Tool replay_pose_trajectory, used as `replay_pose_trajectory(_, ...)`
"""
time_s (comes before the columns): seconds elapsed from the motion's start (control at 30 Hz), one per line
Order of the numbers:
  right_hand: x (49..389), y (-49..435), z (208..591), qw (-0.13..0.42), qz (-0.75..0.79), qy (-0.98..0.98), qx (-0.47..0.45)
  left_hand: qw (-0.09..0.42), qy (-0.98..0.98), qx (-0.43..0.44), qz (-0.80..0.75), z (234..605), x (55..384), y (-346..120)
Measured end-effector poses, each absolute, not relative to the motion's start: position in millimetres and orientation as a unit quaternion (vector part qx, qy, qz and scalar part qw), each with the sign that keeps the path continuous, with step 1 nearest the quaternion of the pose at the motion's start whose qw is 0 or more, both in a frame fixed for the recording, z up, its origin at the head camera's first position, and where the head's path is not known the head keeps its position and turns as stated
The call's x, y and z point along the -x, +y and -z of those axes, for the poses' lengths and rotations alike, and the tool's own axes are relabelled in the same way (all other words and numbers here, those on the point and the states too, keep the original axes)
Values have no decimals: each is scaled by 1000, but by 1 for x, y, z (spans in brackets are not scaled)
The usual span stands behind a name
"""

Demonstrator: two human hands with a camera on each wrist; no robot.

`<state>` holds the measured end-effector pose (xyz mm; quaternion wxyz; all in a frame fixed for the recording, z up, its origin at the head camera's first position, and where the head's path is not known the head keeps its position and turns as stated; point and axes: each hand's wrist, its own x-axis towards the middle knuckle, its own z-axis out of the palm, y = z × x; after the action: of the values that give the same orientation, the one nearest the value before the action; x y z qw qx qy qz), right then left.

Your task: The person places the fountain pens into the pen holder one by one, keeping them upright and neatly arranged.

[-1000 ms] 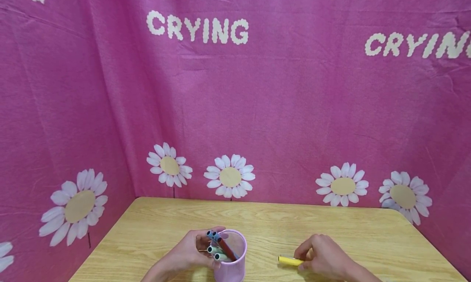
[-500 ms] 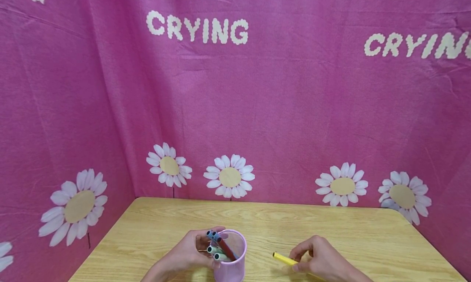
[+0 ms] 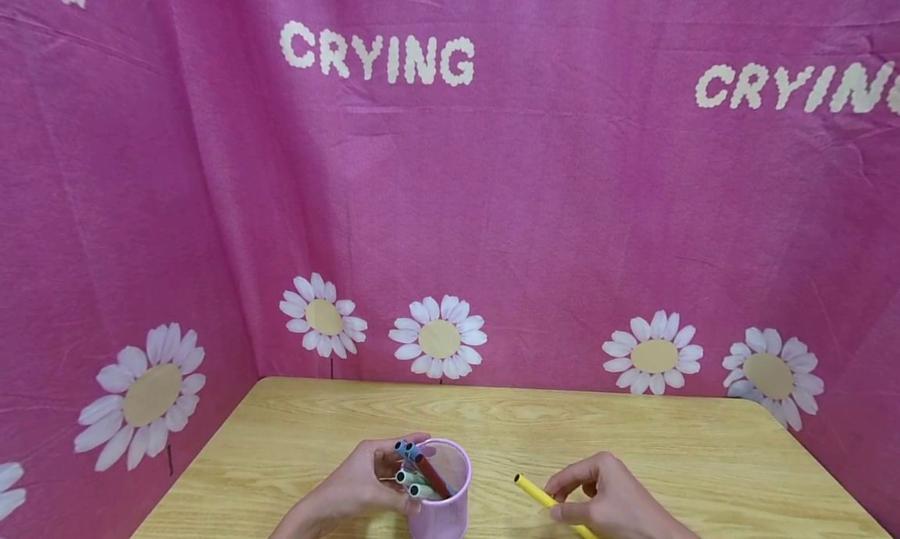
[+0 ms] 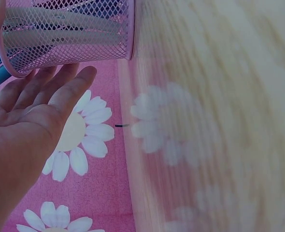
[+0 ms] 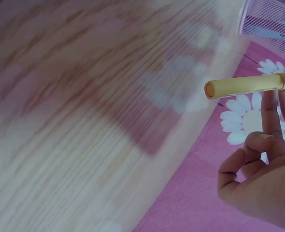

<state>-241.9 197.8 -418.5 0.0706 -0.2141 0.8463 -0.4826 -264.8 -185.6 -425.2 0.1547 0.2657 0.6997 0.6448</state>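
Note:
A pink mesh pen cup stands on the table, with my left hand gripping its left side between thumb and fingers. Several felt-tip markers lean inside: a dark red marker, blue ones and pale green ones with dark ends. In the left wrist view the fingertips lie against the mesh wall. To the right of the cup, my right hand pinches a yellow marker between thumb and fingers, tilted with its dark end up and to the left. The right wrist view shows the marker's other end pointing away from the fingers.
The wood-grain table has a glossy top that mirrors the backdrop. A magenta cloth printed with white daisies and the word CRYING hangs behind the table and along its sides.
My right hand has lifted the yellow marker from the table, shifted it slightly left toward the cup and tipped its dark end upward. The left hand and the cup have stayed put.

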Motion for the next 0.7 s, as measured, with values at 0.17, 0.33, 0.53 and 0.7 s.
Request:
replay_pose_trajectory(0.17,237,194,416,63,488,844,212,157,699,-262,-646,425,265,-185)
replay_pose_trajectory(0.33,232,190,414,60,493,843,206,161,701,-255,-646,424,265,-185)
replay_pose_trajectory(0.53,229,184,413,46,499,840,207,164,702,-249,-647,423,265,-185)
replay_pose_trajectory(0.7,226,180,409,49,514,836,187,161,701,-255,-646,423,265,-185)
